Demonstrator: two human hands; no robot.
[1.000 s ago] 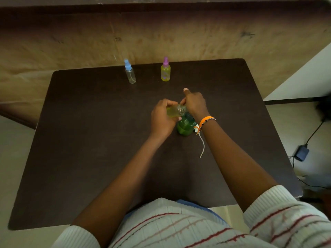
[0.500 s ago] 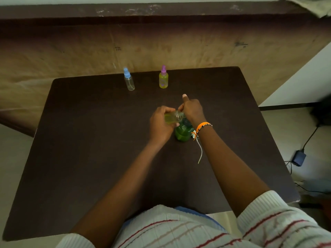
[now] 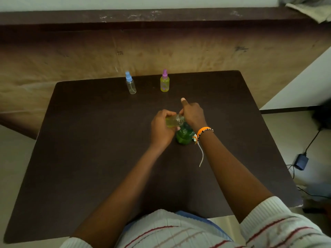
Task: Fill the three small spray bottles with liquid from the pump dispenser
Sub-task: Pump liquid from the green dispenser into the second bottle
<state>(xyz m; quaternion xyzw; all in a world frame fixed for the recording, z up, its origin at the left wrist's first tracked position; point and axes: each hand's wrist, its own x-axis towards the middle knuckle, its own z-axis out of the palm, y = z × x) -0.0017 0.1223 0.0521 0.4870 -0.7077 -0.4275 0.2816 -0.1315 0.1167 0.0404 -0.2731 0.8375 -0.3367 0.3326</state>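
A green pump dispenser [image 3: 184, 136] stands at the middle of the dark table [image 3: 89, 149]. My left hand [image 3: 161, 129] grips a small clear spray bottle [image 3: 174, 121], tilted sideways, its mouth toward the dispenser's top; yellow-green liquid shows inside it. My right hand [image 3: 192, 113] is curled over the dispenser's pump head, which it hides, with the thumb sticking up. At the table's far edge stand a clear bottle with a blue cap [image 3: 130, 84] and a bottle with a purple cap [image 3: 164, 82] holding yellow-green liquid.
A brown wall panel [image 3: 161, 51] runs right behind the table. On the floor to the right lie a black adapter [image 3: 301, 161] and cables. A white cord [image 3: 202, 154] hangs from my right wrist by an orange bracelet.
Both hands keep their hold on the small bottle and the dispenser. The camera has tilted, so the whole scene sits lower in the view.
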